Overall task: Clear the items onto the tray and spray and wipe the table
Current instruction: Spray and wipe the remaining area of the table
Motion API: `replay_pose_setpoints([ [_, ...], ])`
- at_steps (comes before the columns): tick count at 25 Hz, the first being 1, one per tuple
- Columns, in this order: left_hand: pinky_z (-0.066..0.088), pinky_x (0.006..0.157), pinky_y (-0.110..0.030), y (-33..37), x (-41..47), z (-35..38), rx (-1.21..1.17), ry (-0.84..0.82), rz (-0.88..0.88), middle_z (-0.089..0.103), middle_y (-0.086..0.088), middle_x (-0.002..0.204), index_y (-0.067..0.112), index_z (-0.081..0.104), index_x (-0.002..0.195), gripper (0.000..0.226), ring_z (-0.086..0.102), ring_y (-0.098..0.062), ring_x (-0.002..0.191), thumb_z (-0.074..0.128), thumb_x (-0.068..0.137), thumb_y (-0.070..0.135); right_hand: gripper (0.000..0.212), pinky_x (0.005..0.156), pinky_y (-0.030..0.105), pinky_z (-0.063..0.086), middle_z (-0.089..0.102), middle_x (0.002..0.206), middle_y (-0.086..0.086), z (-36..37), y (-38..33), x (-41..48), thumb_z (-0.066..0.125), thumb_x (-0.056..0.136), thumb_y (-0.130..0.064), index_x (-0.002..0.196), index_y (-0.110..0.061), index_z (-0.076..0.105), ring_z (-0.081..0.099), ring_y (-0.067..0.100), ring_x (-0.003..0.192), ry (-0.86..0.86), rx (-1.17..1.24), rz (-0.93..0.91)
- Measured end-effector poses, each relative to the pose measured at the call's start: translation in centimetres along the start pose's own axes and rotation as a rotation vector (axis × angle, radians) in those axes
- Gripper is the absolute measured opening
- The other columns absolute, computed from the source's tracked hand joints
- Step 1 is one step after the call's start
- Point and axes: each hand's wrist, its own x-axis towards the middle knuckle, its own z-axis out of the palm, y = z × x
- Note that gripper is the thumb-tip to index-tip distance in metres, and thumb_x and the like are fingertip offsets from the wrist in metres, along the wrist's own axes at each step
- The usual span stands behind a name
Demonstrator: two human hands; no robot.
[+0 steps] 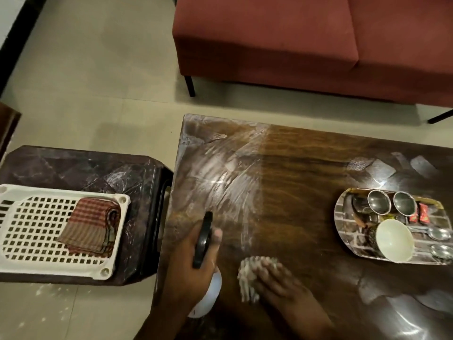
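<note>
Here, crumpled cloth [246, 276] on streaky tabletop [294, 168]

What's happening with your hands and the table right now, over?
Left hand grips spray bottle. Right hand presses cloth on table. Bowl, cups on tray.

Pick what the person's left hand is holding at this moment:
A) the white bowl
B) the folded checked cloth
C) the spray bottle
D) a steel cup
C: the left hand grips the spray bottle over the table's near edge. The checked cloth lies in the white basket, and the steel cups and white bowl sit on the tray.
</note>
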Motion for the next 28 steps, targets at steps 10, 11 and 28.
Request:
replay_pose_setpoints([
  [10, 0.035, 0.049, -0.013, 4.5, 11.7, 3.6, 0.249, 0.007, -0.053, 0.046, 0.007, 0.041, 0.023, 0.048, 0.054, 0.057, 0.054, -0.003, 0.045, 0.068, 0.099, 0.052, 0.056, 0.132, 0.052, 0.011, 0.027, 0.175, 0.002, -4.6, 13.1, 17.7, 0.041, 0.112, -0.035, 0.166, -0.022, 0.035, 0.009, 0.029, 0.165, 0.38, 0.352, 1.134],
  [11, 0.037, 0.05, -0.009, 4.6, 12.0, 4.0, 0.288, 0.044, -0.004, 0.041, 0.006, 0.038, 0.026, 0.043, 0.051, 0.059, 0.054, 0.002, 0.047, 0.07, 0.097, 0.051, 0.055, 0.133, 0.052, 0.012, 0.026, 0.175, 0.001, -4.4, 13.1, 18.5, 0.039, 0.113, -0.037, 0.166, -0.024, 0.034, 0.009, 0.028, 0.165, 0.349, 0.326, 1.043],
  [28, 0.041, 0.046, -0.02, 3.7, 15.1, 4.4, 0.083, 0.091, -0.068, 0.063, -0.005, 0.072, 0.031, 0.059, 0.087, 0.028, 0.061, -0.026, 0.063, 0.073, 0.093, 0.054, 0.058, 0.133, 0.05, 0.015, 0.011, 0.178, -0.007, -7.6, 19.3, 23.0, 0.019, 0.114, -0.051, 0.169, -0.037, 0.013, 0.002, 0.019, 0.166, 0.029, -0.025, 0.062],
])
